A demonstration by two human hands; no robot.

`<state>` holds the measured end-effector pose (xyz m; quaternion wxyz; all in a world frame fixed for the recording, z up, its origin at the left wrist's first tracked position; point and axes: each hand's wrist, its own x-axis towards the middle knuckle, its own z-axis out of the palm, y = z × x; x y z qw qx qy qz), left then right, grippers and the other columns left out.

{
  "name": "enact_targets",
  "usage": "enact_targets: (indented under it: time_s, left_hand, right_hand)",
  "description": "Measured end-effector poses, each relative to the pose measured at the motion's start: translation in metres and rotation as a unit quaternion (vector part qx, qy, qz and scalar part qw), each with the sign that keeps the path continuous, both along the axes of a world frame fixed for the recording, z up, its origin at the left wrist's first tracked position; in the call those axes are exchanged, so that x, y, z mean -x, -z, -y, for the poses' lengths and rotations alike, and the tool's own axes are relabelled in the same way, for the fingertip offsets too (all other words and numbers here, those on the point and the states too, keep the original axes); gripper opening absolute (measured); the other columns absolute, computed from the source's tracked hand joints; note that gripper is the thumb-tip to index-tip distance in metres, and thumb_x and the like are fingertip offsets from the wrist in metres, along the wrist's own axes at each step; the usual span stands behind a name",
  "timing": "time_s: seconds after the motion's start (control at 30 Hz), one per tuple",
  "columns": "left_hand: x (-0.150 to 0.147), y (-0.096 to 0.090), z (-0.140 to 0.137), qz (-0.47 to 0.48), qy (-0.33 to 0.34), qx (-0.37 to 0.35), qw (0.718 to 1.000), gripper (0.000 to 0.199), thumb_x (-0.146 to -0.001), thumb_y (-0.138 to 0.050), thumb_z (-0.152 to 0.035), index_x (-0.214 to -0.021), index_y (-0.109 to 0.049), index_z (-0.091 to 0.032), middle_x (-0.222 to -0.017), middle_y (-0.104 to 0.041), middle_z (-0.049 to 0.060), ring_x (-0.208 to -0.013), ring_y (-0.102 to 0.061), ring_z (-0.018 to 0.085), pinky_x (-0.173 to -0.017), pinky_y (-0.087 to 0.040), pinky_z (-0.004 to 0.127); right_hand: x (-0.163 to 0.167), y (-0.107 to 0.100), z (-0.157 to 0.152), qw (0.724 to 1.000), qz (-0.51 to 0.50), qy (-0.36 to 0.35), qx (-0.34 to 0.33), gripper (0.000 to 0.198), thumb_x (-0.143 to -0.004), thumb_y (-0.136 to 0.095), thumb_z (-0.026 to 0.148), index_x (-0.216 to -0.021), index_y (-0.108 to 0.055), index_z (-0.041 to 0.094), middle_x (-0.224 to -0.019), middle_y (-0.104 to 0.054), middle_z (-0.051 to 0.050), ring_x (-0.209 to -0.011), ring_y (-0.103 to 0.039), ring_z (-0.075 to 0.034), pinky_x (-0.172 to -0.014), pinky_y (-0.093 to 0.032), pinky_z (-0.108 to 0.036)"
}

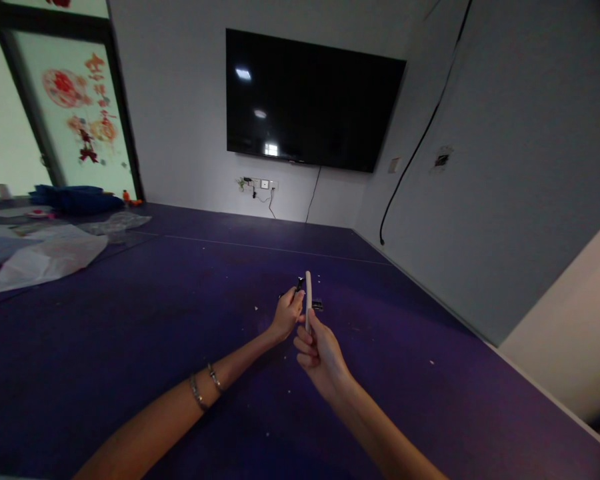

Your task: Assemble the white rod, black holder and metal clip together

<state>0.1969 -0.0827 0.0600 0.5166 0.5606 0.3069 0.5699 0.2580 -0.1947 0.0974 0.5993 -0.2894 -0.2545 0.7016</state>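
Right hand (325, 355) grips a pale strip (309, 292), long axis upright in view, free end topmost, beside the left hand (287, 315) clasping a dark tool (300, 285). Below, purple surface (180, 347) stretches to grey walls (180, 120).

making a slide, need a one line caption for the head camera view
Left hand gripping a small dark object, right hand a pale strip, over a purple surface, wall-mounted screen beyond.
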Motion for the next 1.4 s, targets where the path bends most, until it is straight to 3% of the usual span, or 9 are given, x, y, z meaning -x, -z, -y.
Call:
enact_targets:
  time_s: [0.47,0.7,0.9,1.1,1.3,1.4]
  left_hand:
    - [0.000,-0.001,-0.004,0.006,-0.003,0.007,1.000,0.034,-0.076,-0.053,-0.049,-0.068,-0.044,-0.018,-0.047,-0.031,-0.009,-0.038,-0.026,0.004,-0.038,-0.019,0.018]
    - [-0.002,0.001,-0.003,0.004,0.007,0.001,1.000,0.034,-0.076,-0.054,-0.049,-0.067,-0.042,-0.018,-0.048,-0.033,-0.009,-0.039,-0.027,0.004,-0.038,-0.020,0.018]
    - [-0.002,0.000,-0.002,-0.011,-0.002,0.016,1.000,0.031,-0.079,-0.050,-0.046,-0.070,-0.044,-0.018,-0.049,-0.032,-0.009,-0.039,-0.027,0.004,-0.039,-0.020,0.018]
    - [-0.002,0.000,0.000,-0.002,0.019,-0.003,1.000,0.033,-0.078,-0.051,-0.047,-0.068,-0.041,-0.018,-0.048,-0.031,-0.009,-0.039,-0.027,0.004,-0.039,-0.021,0.018]
    - [0.001,-0.006,-0.003,0.008,0.002,0.014,1.000,0.035,-0.076,-0.052,-0.049,-0.065,-0.038,-0.019,-0.048,-0.030,-0.010,-0.038,-0.026,0.003,-0.037,-0.019,0.017]
    - [0.003,-0.006,-0.005,0.006,0.008,0.013,1.000,0.036,-0.076,-0.051,-0.050,-0.066,-0.036,-0.019,-0.048,-0.030,-0.010,-0.037,-0.025,0.003,-0.036,-0.019,0.016]
  right_hand:
    - [0.001,0.006,0.003,1.000,0.025,0.008,0.013,0.037,-0.066,-0.069,0.047,-0.076,-0.052,0.016,-0.046,-0.030,0.011,-0.037,-0.016,0.000,-0.035,-0.005,-0.014]
    - [-0.002,-0.004,0.001,1.000,0.011,0.007,-0.002,0.037,-0.062,-0.073,0.044,-0.075,-0.052,0.016,-0.045,-0.030,0.012,-0.037,-0.014,0.000,-0.035,-0.004,-0.014]
    - [0.002,0.008,0.008,1.000,0.023,0.003,0.017,0.038,-0.065,-0.069,0.048,-0.076,-0.052,0.016,-0.046,-0.030,0.011,-0.037,-0.016,0.000,-0.035,-0.005,-0.014]
    - [-0.002,-0.003,0.000,1.000,0.006,0.007,0.002,0.035,-0.066,-0.070,0.044,-0.075,-0.049,0.017,-0.045,-0.028,0.012,-0.036,-0.014,0.000,-0.034,-0.004,-0.014]
    - [0.007,0.014,0.011,0.999,0.031,-0.009,0.032,0.037,-0.066,-0.068,0.048,-0.080,-0.054,0.016,-0.045,-0.030,0.012,-0.037,-0.016,-0.001,-0.034,-0.004,-0.015]
    - [0.007,0.007,0.015,0.999,0.047,0.017,-0.002,0.034,-0.070,-0.066,0.047,-0.085,-0.054,0.019,-0.045,-0.030,0.012,-0.037,-0.014,-0.001,-0.034,-0.004,-0.015]
